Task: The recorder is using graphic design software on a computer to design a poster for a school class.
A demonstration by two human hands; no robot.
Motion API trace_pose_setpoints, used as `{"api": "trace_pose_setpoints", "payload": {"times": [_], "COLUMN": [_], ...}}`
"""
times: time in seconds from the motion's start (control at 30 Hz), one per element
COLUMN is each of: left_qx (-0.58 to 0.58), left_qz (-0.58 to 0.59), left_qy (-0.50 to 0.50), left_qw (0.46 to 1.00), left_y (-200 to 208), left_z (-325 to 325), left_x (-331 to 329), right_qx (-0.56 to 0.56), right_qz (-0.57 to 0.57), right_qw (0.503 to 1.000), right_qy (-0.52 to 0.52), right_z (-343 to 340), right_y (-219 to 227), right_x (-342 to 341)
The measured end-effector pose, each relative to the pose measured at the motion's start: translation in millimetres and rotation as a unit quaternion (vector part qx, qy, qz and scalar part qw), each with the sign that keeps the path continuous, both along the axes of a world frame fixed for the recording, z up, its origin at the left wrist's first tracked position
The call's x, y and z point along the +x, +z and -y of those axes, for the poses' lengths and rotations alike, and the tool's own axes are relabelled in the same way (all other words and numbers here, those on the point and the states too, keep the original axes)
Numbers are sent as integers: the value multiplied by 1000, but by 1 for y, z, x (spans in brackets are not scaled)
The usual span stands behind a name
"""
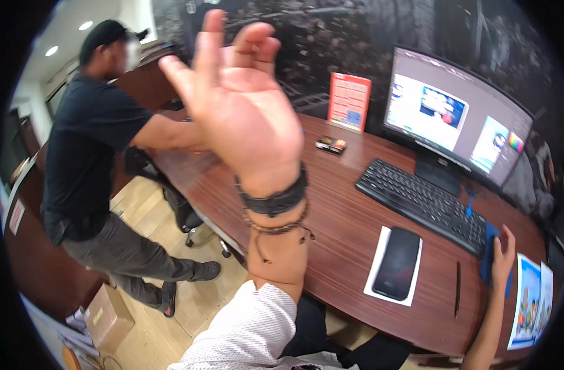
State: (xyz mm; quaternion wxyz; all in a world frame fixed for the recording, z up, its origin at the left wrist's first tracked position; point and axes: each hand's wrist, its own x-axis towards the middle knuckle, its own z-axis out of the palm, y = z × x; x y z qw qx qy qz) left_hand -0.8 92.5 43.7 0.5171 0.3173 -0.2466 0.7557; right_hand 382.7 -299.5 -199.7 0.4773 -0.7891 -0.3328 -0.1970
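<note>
My left hand (245,111) is raised over the desk with the palm showing. Its fingers are spread, some partly curled, and nothing is in it. A black band (272,194) and a beaded bracelet (275,229) circle that wrist. At the far right, my right hand (504,256) rests low on a blue mouse pad (488,262). Its fingers close over a dark computer mouse (497,248), mostly covered by the hand. A black keyboard (424,200) lies just left of it, below a lit monitor (457,111).
A black phone (397,262) lies on white paper, with a dark pen (458,290) to its right. Colourful printed sheets (528,302) sit at the right edge. A red card (348,102) stands behind a small box (331,145). On the left, another person (97,135) leans over the desk.
</note>
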Motion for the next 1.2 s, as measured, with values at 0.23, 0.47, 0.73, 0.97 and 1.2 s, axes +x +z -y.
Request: {"api": "trace_pose_setpoints", "payload": {"times": [0.23,0.47,0.73,0.97,1.2], "left_qx": [104,645,750,718,737], "left_qz": [-55,-204,-213,-221,-208], "left_qy": [-121,-324,-313,-310,-326], "left_qw": [986,662,542,583,554], "left_y": [-1,15,-20,-53,-49], "left_z": [-15,27,116,131,131], "left_x": [-18,3,-34,-40,-26], "right_qx": [23,-24,-51,-54,-53], "right_qz": [28,33,33,11,-5], "right_qw": [999,991,992,991,988], "right_qy": [-36,-126,-113,-120,-143], "right_z": [-12,15,-2,8,15], "right_y": [11,7,11,2,-7], "right_x": [-16,-21,-19,-9,-3]}}
